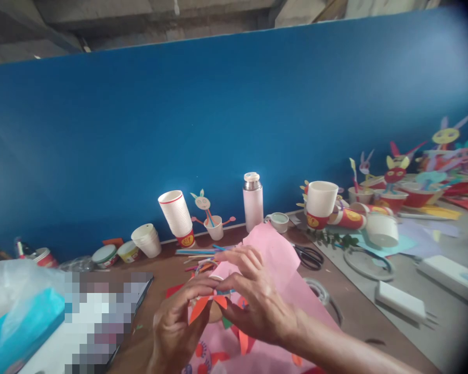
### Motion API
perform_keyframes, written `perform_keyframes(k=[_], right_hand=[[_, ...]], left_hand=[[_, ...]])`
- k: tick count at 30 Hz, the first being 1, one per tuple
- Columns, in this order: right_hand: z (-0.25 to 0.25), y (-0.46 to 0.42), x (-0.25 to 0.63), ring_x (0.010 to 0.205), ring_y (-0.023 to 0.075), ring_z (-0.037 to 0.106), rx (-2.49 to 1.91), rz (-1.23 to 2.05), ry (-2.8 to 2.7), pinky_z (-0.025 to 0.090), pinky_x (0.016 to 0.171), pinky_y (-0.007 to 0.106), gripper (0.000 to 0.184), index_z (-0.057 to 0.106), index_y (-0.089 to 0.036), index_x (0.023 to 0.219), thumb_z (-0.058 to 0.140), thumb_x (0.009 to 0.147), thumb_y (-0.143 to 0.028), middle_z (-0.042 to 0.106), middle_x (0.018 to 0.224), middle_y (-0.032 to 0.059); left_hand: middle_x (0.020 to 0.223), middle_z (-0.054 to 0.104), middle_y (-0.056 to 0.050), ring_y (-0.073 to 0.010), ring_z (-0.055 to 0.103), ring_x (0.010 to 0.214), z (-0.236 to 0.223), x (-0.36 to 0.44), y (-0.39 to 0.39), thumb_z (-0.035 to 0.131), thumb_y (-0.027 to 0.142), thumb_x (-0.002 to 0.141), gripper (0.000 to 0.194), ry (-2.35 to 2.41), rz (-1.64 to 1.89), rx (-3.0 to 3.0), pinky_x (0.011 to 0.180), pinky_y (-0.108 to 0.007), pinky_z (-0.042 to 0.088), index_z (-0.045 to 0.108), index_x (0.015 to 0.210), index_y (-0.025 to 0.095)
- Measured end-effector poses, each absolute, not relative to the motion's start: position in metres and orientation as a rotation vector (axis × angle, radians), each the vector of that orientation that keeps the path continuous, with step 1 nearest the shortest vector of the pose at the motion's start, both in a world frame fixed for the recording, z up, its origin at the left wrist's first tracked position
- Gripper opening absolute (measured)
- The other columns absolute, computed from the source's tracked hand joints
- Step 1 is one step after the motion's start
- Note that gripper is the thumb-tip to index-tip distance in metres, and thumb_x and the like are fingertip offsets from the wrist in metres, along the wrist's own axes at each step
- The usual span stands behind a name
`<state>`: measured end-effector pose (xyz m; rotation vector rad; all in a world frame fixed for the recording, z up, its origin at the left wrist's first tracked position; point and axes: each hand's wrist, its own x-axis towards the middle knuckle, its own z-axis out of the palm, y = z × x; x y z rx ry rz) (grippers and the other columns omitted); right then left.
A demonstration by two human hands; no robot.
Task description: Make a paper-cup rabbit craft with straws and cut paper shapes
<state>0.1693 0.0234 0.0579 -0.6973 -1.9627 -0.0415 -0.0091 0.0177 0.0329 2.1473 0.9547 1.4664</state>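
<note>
My left hand point(177, 324) and my right hand point(253, 296) meet low in the middle of the view, over a sheet of pink paper point(275, 254). Both pinch a small paper-cup craft point(212, 306) with orange paper petals folded out around it. My left thumb and forefinger grip its left rim. The fingers of my right hand curl over its top and right side. The cup's body is mostly hidden behind my hands.
Along the blue board stand a leaning stack of paper cups point(177, 215), a pink flask point(252, 202), a bunny cup figure point(212, 221) and paint tubs point(105, 255). Scissors point(310, 256) lie right of the pink paper. More cup crafts point(393, 192) crowd the far right. A tissue pack point(21, 322) is at left.
</note>
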Motion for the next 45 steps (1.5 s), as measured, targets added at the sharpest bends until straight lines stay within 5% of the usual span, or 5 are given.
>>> perform_keyframes(k=[11, 17, 23, 31, 45], right_hand=[[0.055, 0.024, 0.170, 0.109, 0.0214, 0.043, -0.753, 0.006, -1.906, 0.033, 0.090, 0.039, 0.009, 0.050, -0.019, 0.081, 0.058, 0.076, -0.023, 0.048, 0.117, 0.0068], [0.059, 0.027, 0.170, 0.090, 0.0194, 0.053, -0.852, 0.200, -1.917, 0.036, 0.082, 0.036, 0.027, 0.050, -0.019, 0.099, 0.058, 0.076, -0.031, 0.060, 0.096, 0.0062], [0.059, 0.034, 0.173, 0.075, 0.0126, 0.058, -0.808, 0.322, -1.987, 0.030, 0.083, 0.033, 0.012, 0.058, -0.021, 0.081, 0.058, 0.078, -0.032, 0.065, 0.078, -0.0014], [0.054, 0.037, 0.172, 0.062, 0.0111, 0.054, -0.840, 0.315, -1.971, 0.029, 0.084, 0.035, 0.015, 0.055, -0.018, 0.068, 0.058, 0.078, -0.029, 0.061, 0.063, -0.0030], [0.038, 0.050, 0.172, 0.059, 0.0108, 0.051, -1.045, 0.497, -1.933, 0.037, 0.063, 0.025, 0.020, 0.053, -0.016, 0.059, 0.059, 0.074, -0.028, 0.057, 0.060, -0.0023]], left_hand=[[0.083, 0.070, -0.005, -0.0199, 0.064, 0.083, 0.043, -0.003, 0.018, 0.059, 0.015, 0.072, 0.009, 0.986, 1.504, 1.938, 0.075, -0.029, 0.051, 0.064, 0.078, 0.020], [0.082, 0.070, -0.006, -0.0218, 0.064, 0.083, 0.042, 0.003, 0.016, 0.060, 0.019, 0.071, 0.008, 1.028, 1.485, 1.713, 0.073, -0.030, 0.051, 0.066, 0.076, 0.018], [0.087, 0.068, -0.007, -0.0223, 0.062, 0.086, 0.046, 0.006, 0.019, 0.061, 0.020, 0.070, 0.008, 1.002, 1.430, 1.661, 0.075, -0.031, 0.049, 0.067, 0.075, 0.017], [0.077, 0.059, -0.003, -0.0160, 0.058, 0.073, 0.046, 0.006, 0.022, 0.060, 0.021, 0.072, 0.007, 1.035, 1.407, 1.722, 0.069, -0.026, 0.046, 0.065, 0.074, 0.018], [0.082, 0.069, -0.006, -0.0187, 0.063, 0.075, 0.027, 0.010, 0.034, 0.067, 0.026, 0.065, 0.017, 1.094, 1.312, 1.310, 0.071, -0.029, 0.049, 0.066, 0.078, 0.016]])
